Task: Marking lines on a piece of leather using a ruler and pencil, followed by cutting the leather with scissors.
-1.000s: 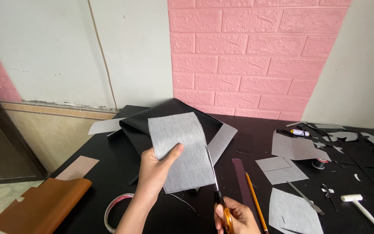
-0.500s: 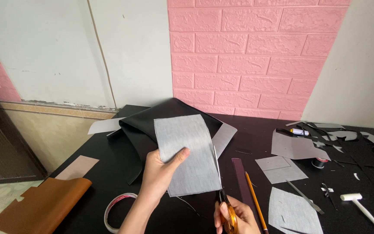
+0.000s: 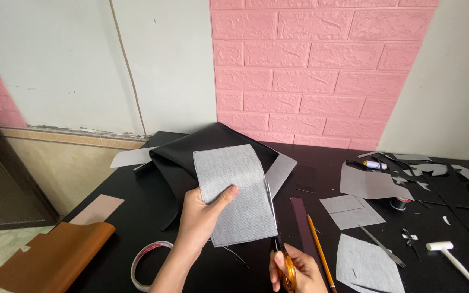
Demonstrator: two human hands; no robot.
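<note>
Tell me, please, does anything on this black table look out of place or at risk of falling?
Yes. The brown leather sheet hangs over the near left corner of the black table, so it could slip off. Small grey offcuts lie scattered at the far right. The left hand and right hand look ordinary.

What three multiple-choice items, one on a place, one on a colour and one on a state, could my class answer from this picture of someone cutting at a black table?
1. Where does the pencil lie?
A. right of the dark ruler
B. on the brown leather piece
C. under the tape roll

2. What colour are the scissors' handles?
A. blue
B. orange
C. green

3. How is the grey sheet held?
A. lying flat, untouched
B. rolled into a tube
C. lifted in the left hand, thumb on top

Answers: 1 A, the pencil runs alongside the ruler's right edge. 2 B, orange shows in the right hand. 3 C, the thumb presses its face while the blades meet its right edge.
</note>
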